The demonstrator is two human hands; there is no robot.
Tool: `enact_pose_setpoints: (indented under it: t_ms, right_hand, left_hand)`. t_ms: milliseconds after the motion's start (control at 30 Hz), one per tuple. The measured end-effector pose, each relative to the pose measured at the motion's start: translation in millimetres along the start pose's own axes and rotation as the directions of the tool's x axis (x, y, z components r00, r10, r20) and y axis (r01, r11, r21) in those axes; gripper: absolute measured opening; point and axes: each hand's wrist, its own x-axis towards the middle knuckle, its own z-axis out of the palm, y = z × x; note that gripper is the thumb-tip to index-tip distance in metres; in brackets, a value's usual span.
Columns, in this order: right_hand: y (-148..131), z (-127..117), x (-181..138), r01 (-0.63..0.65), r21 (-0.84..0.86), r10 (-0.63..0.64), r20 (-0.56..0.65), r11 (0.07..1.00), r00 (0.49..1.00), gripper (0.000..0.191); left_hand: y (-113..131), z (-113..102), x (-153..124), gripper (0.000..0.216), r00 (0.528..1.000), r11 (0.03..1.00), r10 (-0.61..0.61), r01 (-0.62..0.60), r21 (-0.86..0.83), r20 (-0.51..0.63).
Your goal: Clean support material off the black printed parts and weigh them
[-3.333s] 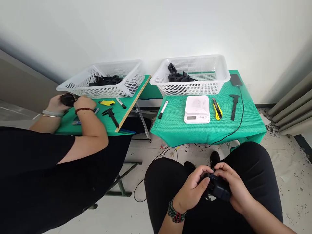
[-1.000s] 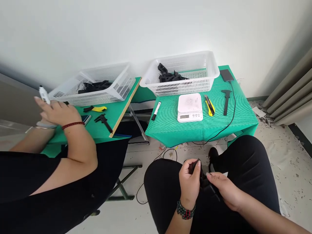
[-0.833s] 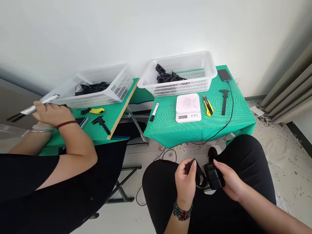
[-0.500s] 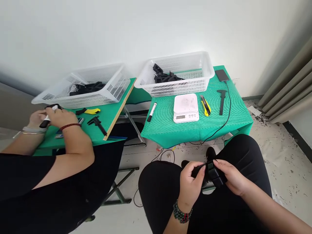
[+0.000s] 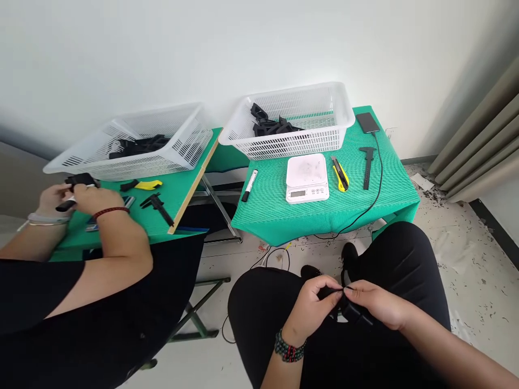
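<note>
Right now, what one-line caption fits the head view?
Left hand and right hand hold a black part over the lap, facing a green table bearing a scale and white basket.

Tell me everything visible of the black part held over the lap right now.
The black part looks like matte dark plastic, small and blocky, and is mostly covered. It is held above the lap, with the left hand pinching its left end and the right hand covering its right side. Its finer shape cannot be made out.
</note>
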Motion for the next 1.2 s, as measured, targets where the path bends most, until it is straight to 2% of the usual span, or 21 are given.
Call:
enact_pose_setpoints:
  t_ms: [167, 233, 300, 367, 433, 567, 667, 767, 867, 1033, 1100, 1200]
  right_hand:
    - [10, -7, 3, -0.072, -0.202, 0.082, 0.042, 0.977, 0.996, 0.053]
    - [11, -8, 5, -0.082, -0.287, 0.094, 0.028, 0.955, 0.995, 0.054]
    - [9, -8, 6, -0.092, -0.299, 0.102, 0.015, 0.95, 0.995, 0.054]
    - [4, -8, 7, -0.075, -0.231, 0.078, 0.003, 0.97, 0.997, 0.053]
    - [-4, -11, 7, -0.001, -0.116, -0.002, -0.028, 0.993, 1.0, 0.049]
    - [-22, -21, 5, 0.137, 0.119, -0.117, -0.164, 0.983, 0.98, 0.046]
    - [-27, -23, 5, 0.207, 0.26, -0.162, -0.186, 0.943, 0.969, 0.049]
    - [-19, -14, 10, 0.3, 0.363, -0.223, -0.238, 0.882, 0.945, 0.044]
    - [-7, 0, 18, 0.326, 0.446, -0.191, -0.322, 0.834, 0.927, 0.045]
    - [1, 12, 22, 0.282, 0.418, -0.104, -0.399, 0.864, 0.911, 0.055]
    - [0, 13, 21, 0.285, 0.364, -0.119, -0.416, 0.887, 0.901, 0.055]
    - [-3, 16, 20, 0.281, 0.261, -0.164, -0.394, 0.924, 0.905, 0.053]
  left_hand:
    - [-4, -1, -4, 0.01, 0.994, 0.996, -0.08, 0.077, 0.048, 0.073]
    - [-5, 1, -5, 0.013, 0.992, 0.995, -0.099, 0.097, 0.039, 0.073]
    - [-5, 4, -4, 0.016, 0.992, 0.993, -0.111, 0.109, 0.034, 0.061]
    - [-3, 6, -3, 0.018, 0.993, 0.994, -0.109, 0.108, 0.027, 0.041]
    - [-2, 8, -1, 0.022, 0.994, 0.994, -0.112, 0.112, -0.002, 0.006]
    - [-7, 11, 4, 0.032, 0.972, 0.984, -0.149, 0.129, -0.119, -0.182]
    - [-14, 16, 6, 0.038, 0.935, 0.975, -0.17, 0.113, -0.192, -0.312]
    - [-17, 23, 5, 0.038, 0.929, 0.971, -0.16, 0.088, -0.222, -0.333]
    - [-15, 29, 2, 0.036, 0.937, 0.976, -0.135, 0.07, -0.204, -0.322]
    - [-9, 30, -2, 0.035, 0.955, 0.988, -0.103, 0.066, -0.136, -0.279]
    - [-7, 31, -3, 0.036, 0.959, 0.989, -0.099, 0.065, -0.135, -0.267]
    - [-7, 35, -4, 0.037, 0.943, 0.988, -0.095, 0.051, -0.143, -0.318]
